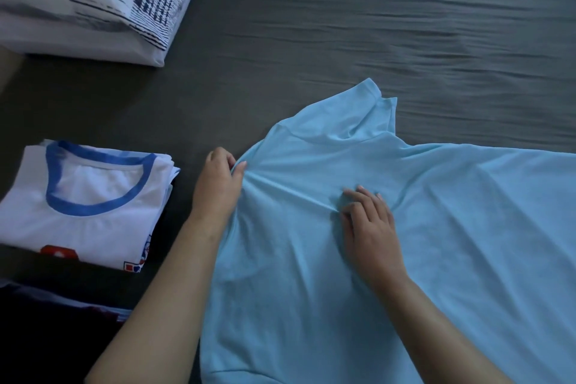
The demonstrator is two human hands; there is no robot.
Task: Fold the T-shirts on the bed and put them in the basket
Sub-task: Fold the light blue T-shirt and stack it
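Light-blue T-shirt (420,227) spread over the bed (343,25), long axis running toward the right edge; left hand (218,184) pinching its left-end fold, right hand (371,221) flat mid-cloth, both hands on it.

Light: dim, cool and bluish, soft with no glare | Shadows: faint ones under the forearms, dark bottom-left corner | Focus: slight softness all over, fine ripples on the grey bed sheet (405,25) smeared | Edges: wide-angle bend, patterned pillow (103,0) stretched at top left
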